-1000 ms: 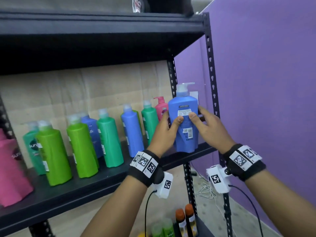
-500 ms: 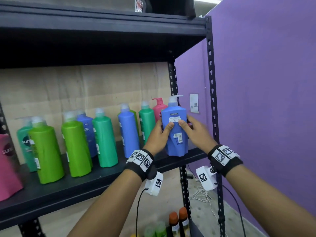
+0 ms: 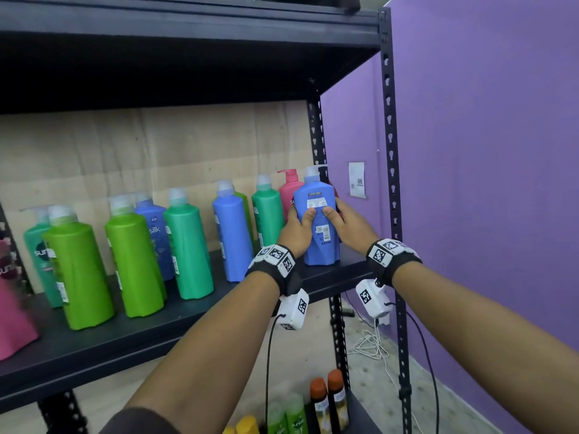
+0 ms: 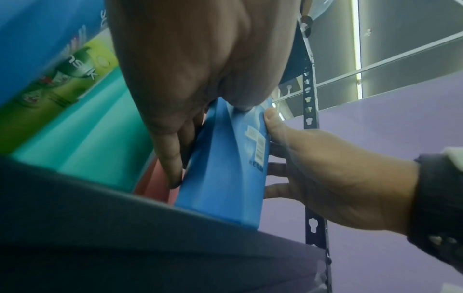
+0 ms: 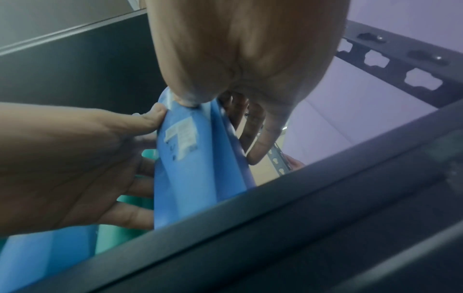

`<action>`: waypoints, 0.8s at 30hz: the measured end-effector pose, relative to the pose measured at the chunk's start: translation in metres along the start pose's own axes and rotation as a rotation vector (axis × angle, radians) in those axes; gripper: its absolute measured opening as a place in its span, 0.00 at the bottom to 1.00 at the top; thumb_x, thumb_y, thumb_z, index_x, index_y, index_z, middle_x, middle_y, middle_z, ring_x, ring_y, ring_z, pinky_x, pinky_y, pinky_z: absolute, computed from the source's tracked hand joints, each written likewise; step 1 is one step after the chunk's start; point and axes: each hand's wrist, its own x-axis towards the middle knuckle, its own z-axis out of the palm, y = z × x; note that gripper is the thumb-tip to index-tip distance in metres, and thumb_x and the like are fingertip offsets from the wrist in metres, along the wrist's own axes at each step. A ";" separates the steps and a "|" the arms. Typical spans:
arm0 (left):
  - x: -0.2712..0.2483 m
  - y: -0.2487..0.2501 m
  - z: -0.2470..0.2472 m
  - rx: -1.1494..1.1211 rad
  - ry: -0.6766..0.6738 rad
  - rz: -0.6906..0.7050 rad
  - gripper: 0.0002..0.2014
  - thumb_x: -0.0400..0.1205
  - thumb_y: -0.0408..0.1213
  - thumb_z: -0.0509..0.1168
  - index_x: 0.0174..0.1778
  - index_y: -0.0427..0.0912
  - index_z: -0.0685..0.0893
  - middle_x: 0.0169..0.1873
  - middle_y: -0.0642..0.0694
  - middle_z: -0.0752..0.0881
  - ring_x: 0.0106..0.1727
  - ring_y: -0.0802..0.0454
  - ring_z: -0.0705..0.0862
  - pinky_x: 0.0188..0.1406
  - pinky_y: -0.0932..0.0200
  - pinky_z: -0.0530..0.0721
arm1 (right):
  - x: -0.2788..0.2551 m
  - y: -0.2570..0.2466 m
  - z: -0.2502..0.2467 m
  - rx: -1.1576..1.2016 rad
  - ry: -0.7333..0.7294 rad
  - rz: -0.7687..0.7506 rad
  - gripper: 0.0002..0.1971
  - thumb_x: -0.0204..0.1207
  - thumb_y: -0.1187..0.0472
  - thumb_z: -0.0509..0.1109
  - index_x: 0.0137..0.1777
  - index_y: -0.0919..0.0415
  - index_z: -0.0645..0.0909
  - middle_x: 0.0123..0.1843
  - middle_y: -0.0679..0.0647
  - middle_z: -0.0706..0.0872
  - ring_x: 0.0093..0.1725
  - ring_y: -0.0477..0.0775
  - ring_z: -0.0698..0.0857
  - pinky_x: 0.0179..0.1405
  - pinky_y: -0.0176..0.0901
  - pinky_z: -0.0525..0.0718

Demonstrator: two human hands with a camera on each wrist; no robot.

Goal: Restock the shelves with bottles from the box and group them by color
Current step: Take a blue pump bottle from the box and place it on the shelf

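Blue plastic pump bottle (image 3: 318, 228) stands upright at the right end of the black metal shelf (image 3: 175, 324), label side facing out. Left hand (image 3: 296, 230) and right hand (image 3: 349, 223) both grip its sides, thumbs on the label. Pink pump bottle (image 3: 289, 191) just behind it, teal-green bottle (image 3: 268, 214) just left.

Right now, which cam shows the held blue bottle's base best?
Left wrist: the blue bottle base meets the shelf edge, unobstructed. Right wrist hides the base behind the shelf lip; head shows it whole but small.
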 end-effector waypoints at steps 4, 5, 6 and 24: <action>0.006 0.003 -0.001 0.037 -0.029 -0.069 0.28 0.92 0.57 0.54 0.86 0.50 0.63 0.72 0.40 0.83 0.68 0.35 0.86 0.66 0.35 0.85 | 0.009 0.002 -0.003 -0.035 -0.052 0.063 0.21 0.91 0.47 0.59 0.77 0.57 0.74 0.68 0.55 0.86 0.59 0.53 0.87 0.52 0.45 0.87; 0.007 0.003 -0.001 0.036 -0.036 -0.087 0.28 0.91 0.57 0.54 0.86 0.52 0.62 0.72 0.41 0.83 0.68 0.34 0.86 0.65 0.33 0.85 | 0.011 0.002 -0.004 -0.045 -0.063 0.078 0.22 0.91 0.47 0.59 0.78 0.58 0.74 0.69 0.57 0.86 0.60 0.55 0.88 0.54 0.48 0.88; 0.009 0.002 0.000 0.032 -0.037 -0.099 0.28 0.91 0.58 0.54 0.87 0.53 0.62 0.73 0.41 0.83 0.68 0.34 0.86 0.65 0.31 0.85 | 0.013 0.002 -0.004 -0.053 -0.073 0.089 0.22 0.91 0.47 0.59 0.78 0.58 0.74 0.69 0.58 0.87 0.62 0.57 0.88 0.57 0.52 0.89; -0.043 -0.014 -0.006 0.303 0.065 -0.004 0.26 0.89 0.39 0.60 0.85 0.47 0.72 0.70 0.40 0.86 0.70 0.39 0.84 0.70 0.48 0.81 | -0.049 0.010 0.002 -0.311 -0.079 0.018 0.27 0.87 0.54 0.67 0.83 0.60 0.70 0.73 0.57 0.75 0.71 0.56 0.80 0.73 0.52 0.79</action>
